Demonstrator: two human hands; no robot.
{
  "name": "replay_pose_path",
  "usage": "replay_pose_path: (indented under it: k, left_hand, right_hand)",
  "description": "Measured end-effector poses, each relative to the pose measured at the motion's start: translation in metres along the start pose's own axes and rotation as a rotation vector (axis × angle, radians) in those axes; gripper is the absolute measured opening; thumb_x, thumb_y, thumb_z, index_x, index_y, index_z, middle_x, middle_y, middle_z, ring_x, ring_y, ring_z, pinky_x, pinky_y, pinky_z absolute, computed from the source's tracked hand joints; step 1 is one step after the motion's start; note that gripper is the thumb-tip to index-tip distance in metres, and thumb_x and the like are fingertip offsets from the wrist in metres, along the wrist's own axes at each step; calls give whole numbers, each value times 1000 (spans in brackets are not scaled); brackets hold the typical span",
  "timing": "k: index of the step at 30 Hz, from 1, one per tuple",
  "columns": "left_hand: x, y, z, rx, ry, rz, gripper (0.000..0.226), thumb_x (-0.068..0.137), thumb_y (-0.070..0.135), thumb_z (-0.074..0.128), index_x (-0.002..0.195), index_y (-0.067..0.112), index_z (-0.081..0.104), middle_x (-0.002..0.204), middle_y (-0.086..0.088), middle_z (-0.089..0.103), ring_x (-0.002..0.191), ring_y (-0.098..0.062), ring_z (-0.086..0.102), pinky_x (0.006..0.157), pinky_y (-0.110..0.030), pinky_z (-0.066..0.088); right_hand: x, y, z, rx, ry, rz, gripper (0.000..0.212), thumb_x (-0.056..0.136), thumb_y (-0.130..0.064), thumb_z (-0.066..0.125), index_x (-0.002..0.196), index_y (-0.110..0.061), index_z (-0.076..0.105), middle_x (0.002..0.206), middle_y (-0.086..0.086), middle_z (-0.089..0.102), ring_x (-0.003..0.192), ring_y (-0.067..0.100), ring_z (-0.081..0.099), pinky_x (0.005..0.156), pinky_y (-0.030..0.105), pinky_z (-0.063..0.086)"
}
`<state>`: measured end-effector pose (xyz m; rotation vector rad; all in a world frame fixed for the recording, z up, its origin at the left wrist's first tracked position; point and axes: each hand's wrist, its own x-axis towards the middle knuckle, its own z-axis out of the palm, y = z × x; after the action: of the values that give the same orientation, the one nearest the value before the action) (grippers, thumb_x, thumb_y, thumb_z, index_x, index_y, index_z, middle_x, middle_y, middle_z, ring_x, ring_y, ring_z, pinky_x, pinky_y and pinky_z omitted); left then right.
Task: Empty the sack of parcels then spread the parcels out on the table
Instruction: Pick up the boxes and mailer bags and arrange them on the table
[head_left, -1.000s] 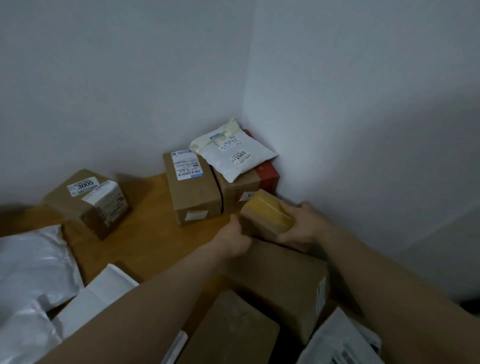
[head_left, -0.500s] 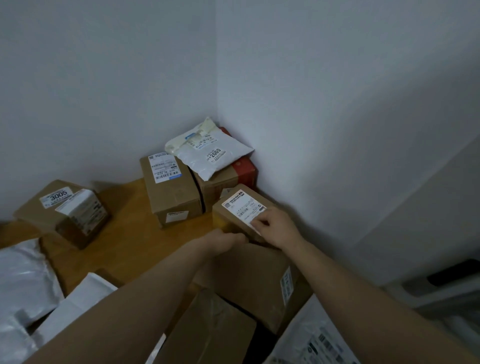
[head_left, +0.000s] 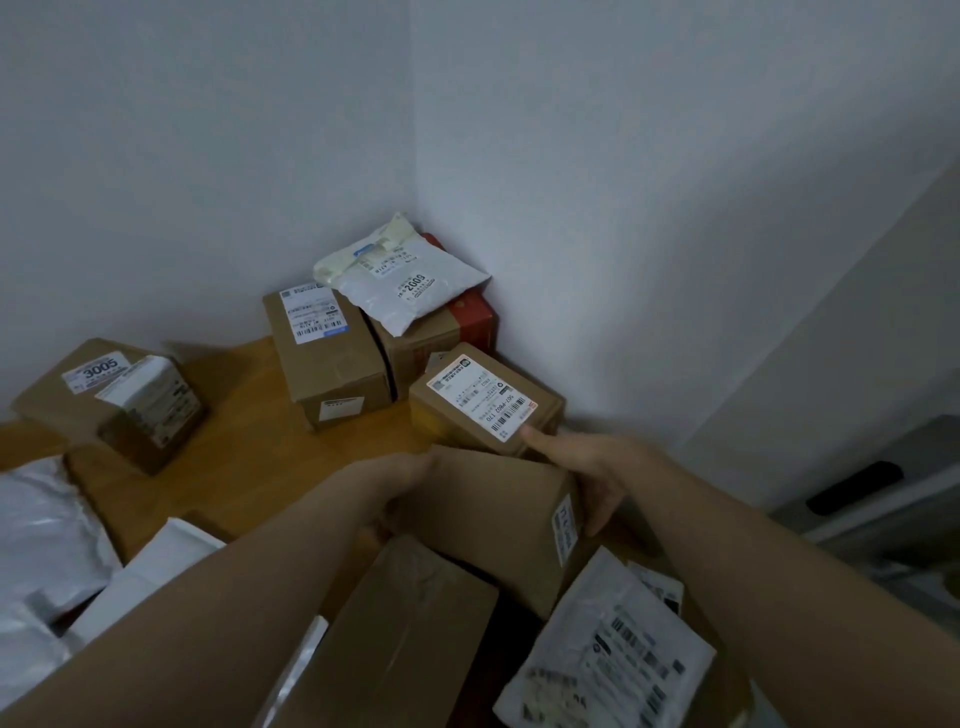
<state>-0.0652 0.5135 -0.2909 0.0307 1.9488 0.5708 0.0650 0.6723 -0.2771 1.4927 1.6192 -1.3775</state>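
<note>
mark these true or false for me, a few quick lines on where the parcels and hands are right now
1. The left hand and right hand are on opposite sides of the large brown box. True.
2. The white mailer marked 2009 lies flat on the bare table. False: it rests on top of a corner box.
3. The small box by the right wall has its label facing up. True.
4. The 3005 box stands against the right wall. False: it sits at the left of the table, near the back wall.
</note>
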Motion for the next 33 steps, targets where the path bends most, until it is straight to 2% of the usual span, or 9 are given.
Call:
replay_pose_path:
  k: [7,10,14,17,19,22,26,29,33]
  left_hand:
    - [-12,-10,-24,-210,22,37,83,90,63,42,150,13,14,151,-21,24,133,-47,32,103,-58,37]
    - [-16,-15,-36,-342,71,56,86,88,66,42,150,16,12,153,-20,20,137,-46,24,106,-62,32]
    - [-18,-20,-47,-521,111,51,89,85,70,41,150,16,14,153,-18,22,138,-44,24,107,-63,27]
    - [-21,-25,-54,-664,107,118,90,81,70,48,149,22,16,152,-18,23,136,-45,27,101,-60,35]
    - [-19,-30,-57,-738,81,161,87,78,63,60,145,20,25,141,-17,35,129,-41,37,95,-53,43]
    - [-11,-35,-62,-796,135,173,77,80,45,68,140,13,31,126,-14,45,113,-35,49,87,-46,51]
    - [-6,-37,-62,-676,282,60,107,65,55,77,146,15,19,137,-17,42,119,-38,48,73,-48,52]
    - [-1,-41,-59,-571,194,63,86,75,51,72,140,14,31,127,-17,46,112,-35,49,82,-47,49]
    - [3,-49,-55,-556,92,90,54,85,19,67,131,9,39,93,-12,51,79,-25,53,69,-33,50]
  right_hand:
    - [-28,-18,8,66,-14,-196,75,82,-54,63,141,-20,32,131,17,47,110,35,55,66,42,57]
    - [-41,-32,10,35,-38,-347,63,80,-39,70,132,-16,42,116,12,56,106,27,58,77,36,57]
    - [-53,-46,24,-204,63,-550,72,73,-30,78,136,-17,44,125,3,50,102,19,58,79,29,55]
    - [-50,-44,37,-576,294,-748,101,64,-42,82,146,-21,28,143,1,34,122,19,42,96,32,45]
    - [-46,-36,49,-731,345,-800,104,65,-42,82,147,-20,22,146,3,23,134,22,26,109,40,33]
    - [-38,-25,68,-771,402,-860,102,63,-38,84,142,-21,24,140,2,24,131,20,24,110,40,31]
    - [-30,-13,86,-864,504,-931,96,64,-32,84,140,-21,26,138,2,25,128,19,25,105,38,38]
    - [-20,-3,97,-889,533,-932,89,70,-27,81,141,-21,26,141,3,24,131,20,26,103,35,41]
    - [-10,11,98,-886,467,-930,66,83,-11,67,139,-22,33,146,2,28,133,20,34,105,34,42]
